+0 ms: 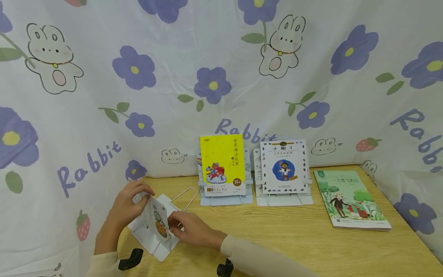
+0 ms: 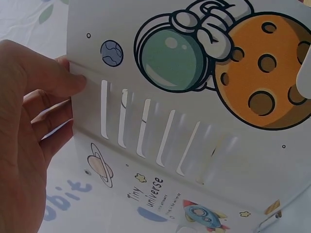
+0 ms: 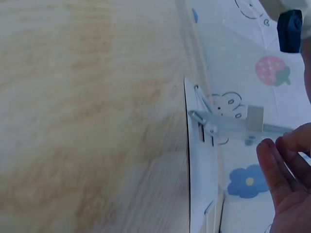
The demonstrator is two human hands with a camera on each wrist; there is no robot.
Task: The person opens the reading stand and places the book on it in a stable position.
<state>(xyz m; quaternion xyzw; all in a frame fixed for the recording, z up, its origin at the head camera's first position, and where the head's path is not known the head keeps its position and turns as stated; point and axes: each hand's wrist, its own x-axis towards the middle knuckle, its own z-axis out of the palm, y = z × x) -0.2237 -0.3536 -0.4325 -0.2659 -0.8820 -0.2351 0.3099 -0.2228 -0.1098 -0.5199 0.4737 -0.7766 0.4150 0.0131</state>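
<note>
A white metal book stand [image 1: 142,221] stands at the left of the table, its back panel raised and its wire foot reaching out behind. In the left wrist view its slotted panel [image 2: 194,104] carries an astronaut, an orange moon and a rocket. My left hand [image 1: 129,204] grips the panel's side edge, thumb on the printed face and fingers behind. On the opposite side my right hand [image 1: 194,229] has curled fingers at the panel's edge. The right wrist view shows the stand's base [image 3: 201,170] side-on, with the right thumb and fingertips [image 3: 266,149] close together at the panel's end.
Toward the back, a yellow book [image 1: 221,161] and a white-covered book [image 1: 283,167] each lean on a similar stand. A green book [image 1: 349,200] lies flat at the right of the wooden table [image 1: 277,242]. Behind hangs a rabbit-and-flower curtain [image 1: 173,50].
</note>
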